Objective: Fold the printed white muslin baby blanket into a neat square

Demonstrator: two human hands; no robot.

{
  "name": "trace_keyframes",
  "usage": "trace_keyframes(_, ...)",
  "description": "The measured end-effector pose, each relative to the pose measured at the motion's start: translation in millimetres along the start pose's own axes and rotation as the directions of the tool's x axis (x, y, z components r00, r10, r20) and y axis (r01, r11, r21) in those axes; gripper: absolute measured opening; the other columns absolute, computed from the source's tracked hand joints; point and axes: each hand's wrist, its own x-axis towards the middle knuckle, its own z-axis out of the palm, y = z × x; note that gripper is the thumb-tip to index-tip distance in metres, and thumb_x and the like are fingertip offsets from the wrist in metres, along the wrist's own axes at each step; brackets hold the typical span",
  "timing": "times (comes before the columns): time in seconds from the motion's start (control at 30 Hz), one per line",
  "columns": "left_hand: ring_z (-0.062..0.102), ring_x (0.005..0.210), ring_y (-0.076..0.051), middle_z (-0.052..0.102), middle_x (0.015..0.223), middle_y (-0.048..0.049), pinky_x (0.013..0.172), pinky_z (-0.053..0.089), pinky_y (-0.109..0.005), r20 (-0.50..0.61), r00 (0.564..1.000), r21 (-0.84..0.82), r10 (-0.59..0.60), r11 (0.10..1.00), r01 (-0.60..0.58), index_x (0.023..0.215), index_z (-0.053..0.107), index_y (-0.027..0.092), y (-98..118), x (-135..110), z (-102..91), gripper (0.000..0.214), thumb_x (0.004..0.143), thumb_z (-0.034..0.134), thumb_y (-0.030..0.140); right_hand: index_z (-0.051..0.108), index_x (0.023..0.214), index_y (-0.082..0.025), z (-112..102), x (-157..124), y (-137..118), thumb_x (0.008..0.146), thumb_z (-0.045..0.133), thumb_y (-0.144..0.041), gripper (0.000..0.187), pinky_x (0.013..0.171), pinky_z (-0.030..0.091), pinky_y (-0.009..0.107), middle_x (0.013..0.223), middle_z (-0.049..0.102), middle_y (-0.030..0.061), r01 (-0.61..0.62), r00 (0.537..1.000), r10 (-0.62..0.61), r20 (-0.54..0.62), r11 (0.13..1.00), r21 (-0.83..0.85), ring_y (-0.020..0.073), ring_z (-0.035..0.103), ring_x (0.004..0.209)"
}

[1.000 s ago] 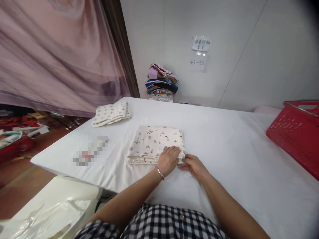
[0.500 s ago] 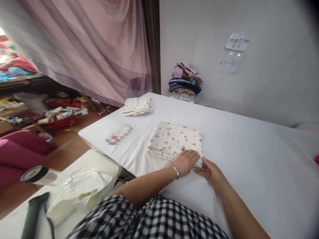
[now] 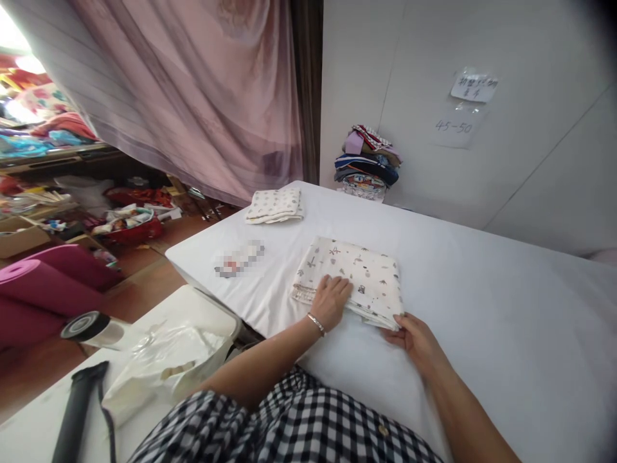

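A folded white cloth (image 3: 359, 273) printed with small grey and brown figures lies on the white-covered table. My left hand (image 3: 331, 301), a silver bracelet at its wrist, rests on the cloth's near left part with the fingers stretched out flat. At the near right corner, my right hand (image 3: 409, 331) pinches the cloth's edge between thumb and fingers. Part of the right fingers is hidden under the corner. Farther back, a second folded cloth (image 3: 274, 204) with grey dots lies near the table's far left corner.
A blurred-out small item (image 3: 240, 258) lies left of the cloth. On a lower white surface (image 3: 33, 421) stand a clear jar (image 3: 103, 331), a plastic bag (image 3: 168, 360) and a dark long object (image 3: 77, 411). A clothes stack (image 3: 367, 161) stands by the wall; pink curtain (image 3: 216, 96) hangs behind.
My left hand has slid left along the cloth's near edge, away from the right corner. My right hand stays at that corner. The view has shifted slightly.
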Motion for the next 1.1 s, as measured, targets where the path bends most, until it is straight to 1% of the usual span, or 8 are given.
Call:
trace_keyframes(0.23,0.045,0.118,-0.024,0.059,0.121,-0.0049,0.105,0.023,-0.048,0.013,0.984,0.036,-0.175,0.984,0.174,0.114,0.054,0.024,-68.7,-22.5,-30.1,0.046,0.071,0.053,0.010,0.062,0.093,-0.013,-0.2,0.1,0.5,0.070,0.065,-0.028,0.027,0.058,0.055,0.026,0.087,0.070,0.0090,-0.007,1.000,0.007,0.007,1.000,-0.009,0.0189,0.067,0.073)
trace_keyframes(0.4,0.042,0.122,-0.023,0.057,0.123,-0.0026,0.105,0.026,-0.044,0.018,0.981,0.013,-0.195,0.981,0.194,0.113,0.057,0.026,-94.8,-28.1,-40.0,0.042,0.075,0.049,0.011,0.061,0.094,-0.013,0.5,0.7,2.8,0.070,0.066,-0.029,0.029,0.058,0.055,0.025,0.087,0.070,0.0084,-0.015,1.000,0.015,0.005,1.000,-0.019,0.0186,0.067,0.073)
trace_keyframes(0.47,0.038,0.126,-0.023,0.056,0.125,-0.0015,0.106,0.026,-0.044,0.021,0.982,-0.001,-0.189,0.982,0.189,0.114,0.058,0.026,-98.2,-28.2,-37.3,0.047,0.073,0.046,0.007,0.061,0.096,-0.013,1.8,0.3,4.2,0.070,0.067,-0.029,0.031,0.058,0.055,0.025,0.087,0.070,0.0083,-0.012,1.000,0.012,0.001,0.999,-0.048,0.0187,0.067,0.073)
trace_keyframes(0.63,0.043,0.122,-0.021,0.045,0.136,-0.0029,0.101,0.037,-0.038,0.149,0.966,-0.106,-0.212,0.968,0.229,0.125,0.050,0.023,-100.3,-36.2,-28.8,0.062,0.067,0.043,0.002,0.061,0.094,-0.013,3.5,-1.3,6.4,0.070,0.067,-0.029,0.029,0.059,0.056,0.026,0.086,0.070,0.0077,-0.001,0.999,-0.003,-0.040,0.994,-0.110,0.0183,0.066,0.071)
trace_keyframes(0.8,0.039,0.126,-0.019,0.033,0.144,-0.0022,0.104,0.036,-0.032,0.166,0.967,-0.296,-0.191,0.926,0.233,0.133,0.041,0.021,-107.2,-52.0,-33.1,0.069,0.066,0.042,0.005,0.060,0.099,-0.012,3.5,-2.2,4.4,0.070,0.067,-0.031,0.035,0.058,0.056,0.025,0.093,0.069,0.0105,-0.030,0.999,0.026,-0.036,0.993,-0.112,0.0203,0.067,0.076)
trace_keyframes(0.9,0.047,0.119,-0.020,0.027,0.147,-0.0015,0.096,0.044,-0.029,0.178,0.949,-0.393,-0.259,0.866,0.310,0.133,0.041,0.024,-107.1,-59.4,-34.6,0.068,0.067,0.045,0.009,0.056,0.112,-0.015,8.6,-4.8,0.3,0.071,0.067,-0.038,0.048,0.056,0.057,0.027,0.105,0.066,0.0116,-0.048,0.997,0.039,-0.064,0.990,-0.132,0.0222,0.067,0.080)
trace_keyframes(0.97,0.046,0.120,-0.022,0.025,0.148,-0.0032,0.098,0.042,-0.031,0.166,0.944,-0.417,-0.285,0.847,0.329,0.133,0.042,0.022,-103.4,-61.5,-33.9,0.063,0.070,0.048,0.015,0.047,0.125,-0.020,12.8,-7.5,-2.7,0.070,0.068,-0.040,0.062,0.055,0.057,0.028,0.108,0.065,0.0097,-0.041,0.992,0.021,-0.127,0.986,-0.160,0.0222,0.068,0.078)
trace_keyframes(1.1,0.044,0.122,-0.025,0.026,0.147,-0.0050,0.103,0.036,-0.035,0.180,0.910,-0.405,-0.373,0.815,0.414,0.126,0.051,0.022,-93.1,-58.5,-31.3,0.047,0.081,0.048,0.037,0.026,0.138,-0.026,15.7,-12.0,-5.8,0.067,0.072,-0.037,0.086,0.061,0.058,0.030,0.095,0.068,0.0046,0.019,0.975,-0.066,-0.211,0.976,-0.219,0.0198,0.068,0.070)
